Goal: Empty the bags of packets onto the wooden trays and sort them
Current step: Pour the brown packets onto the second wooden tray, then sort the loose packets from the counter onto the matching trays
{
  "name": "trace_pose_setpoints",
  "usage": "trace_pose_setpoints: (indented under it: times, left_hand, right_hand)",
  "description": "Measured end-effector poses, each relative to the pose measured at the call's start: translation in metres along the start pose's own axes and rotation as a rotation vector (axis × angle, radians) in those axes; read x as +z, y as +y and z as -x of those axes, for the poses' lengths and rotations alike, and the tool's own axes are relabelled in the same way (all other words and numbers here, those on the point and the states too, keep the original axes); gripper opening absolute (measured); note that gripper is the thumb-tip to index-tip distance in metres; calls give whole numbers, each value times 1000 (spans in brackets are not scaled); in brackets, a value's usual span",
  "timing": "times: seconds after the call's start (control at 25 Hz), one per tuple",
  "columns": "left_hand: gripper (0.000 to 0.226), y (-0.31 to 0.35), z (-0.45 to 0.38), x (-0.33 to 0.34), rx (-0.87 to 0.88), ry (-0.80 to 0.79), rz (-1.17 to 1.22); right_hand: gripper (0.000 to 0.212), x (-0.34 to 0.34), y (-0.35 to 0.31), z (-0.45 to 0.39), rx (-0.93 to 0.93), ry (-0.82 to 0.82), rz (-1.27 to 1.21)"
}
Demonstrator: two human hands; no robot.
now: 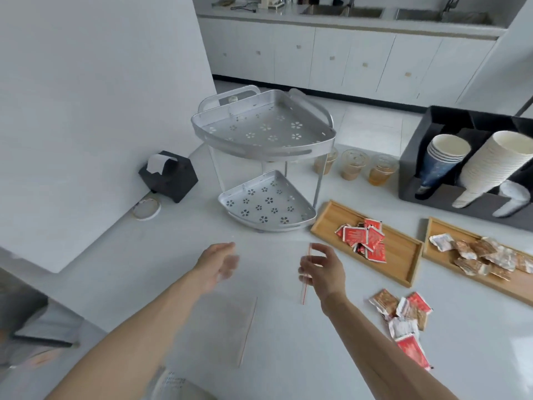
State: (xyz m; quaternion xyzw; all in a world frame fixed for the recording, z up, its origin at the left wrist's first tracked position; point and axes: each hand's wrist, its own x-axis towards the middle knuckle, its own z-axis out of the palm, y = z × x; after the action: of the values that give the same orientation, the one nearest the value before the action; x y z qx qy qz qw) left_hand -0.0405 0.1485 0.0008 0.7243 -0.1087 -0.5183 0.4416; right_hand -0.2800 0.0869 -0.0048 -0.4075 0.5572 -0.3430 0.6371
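My right hand (321,269) is raised over the table, pinching the red-striped zip edge of an empty clear bag (271,264). The bag stretches left to my left hand (219,264). That hand is blurred, its fingers at the bag's left edge, and its grip is unclear. A second empty clear bag (230,327) lies flat on the table below my hands. To the right, one wooden tray (403,272) holds red packets (363,239). A second wooden tray (435,229) holds brown and white packets (484,255). A loose pile of mixed packets (403,316) lies on the table in front of the trays.
A two-tier metal corner rack (262,134) stands behind my hands. Three plastic cups of drink (354,167) stand beside it. At the far right a black organiser (418,140) holds paper cups. At the left are a black tissue box (170,176) and a small dish (147,208).
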Motion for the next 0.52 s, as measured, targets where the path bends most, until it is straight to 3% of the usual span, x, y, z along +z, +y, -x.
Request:
trace_pose_setpoints:
  times: [0.08,0.16,0.32,0.52]
  left_hand:
    - [3,-5,-8,-27,-72,-59,-5]
    - [5,-12,-19,-45,-4,-60,-100]
    - [10,-16,-41,-68,191,70,-314]
    - [8,-21,-77,-87,199,159,-490]
  right_hand:
    - [32,22,8,-6,14,25,21]
    - [31,41,14,-14,35,30,77]
    - [31,70,22,-33,61,33,244]
    - [32,98,37,-60,66,54,486]
